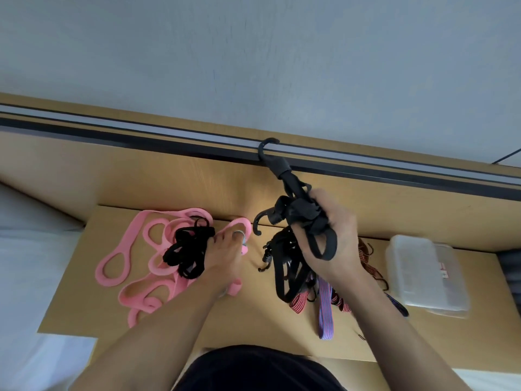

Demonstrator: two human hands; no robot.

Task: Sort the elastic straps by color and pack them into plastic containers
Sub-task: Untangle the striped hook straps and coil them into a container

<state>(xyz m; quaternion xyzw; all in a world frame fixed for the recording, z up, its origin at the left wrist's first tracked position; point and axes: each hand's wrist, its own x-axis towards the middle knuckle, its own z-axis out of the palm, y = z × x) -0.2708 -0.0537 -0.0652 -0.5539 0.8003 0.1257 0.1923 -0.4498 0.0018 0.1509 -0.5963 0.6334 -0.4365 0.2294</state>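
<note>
Black hooked cords are up off the tabletop, bunched tight in the right grip, fingers curled round them and one hook sticking up high. More black cords hang beneath, over red striped straps and a purple strap. The left grip rests on thin black straps tangled over pink straps; whether it pinches them, can't tell. Plastic containers sit far right.

Both forearms are bare from elbow to wrist, ending in an ungloved left hand and right hand; a black garment covers the body below
</note>
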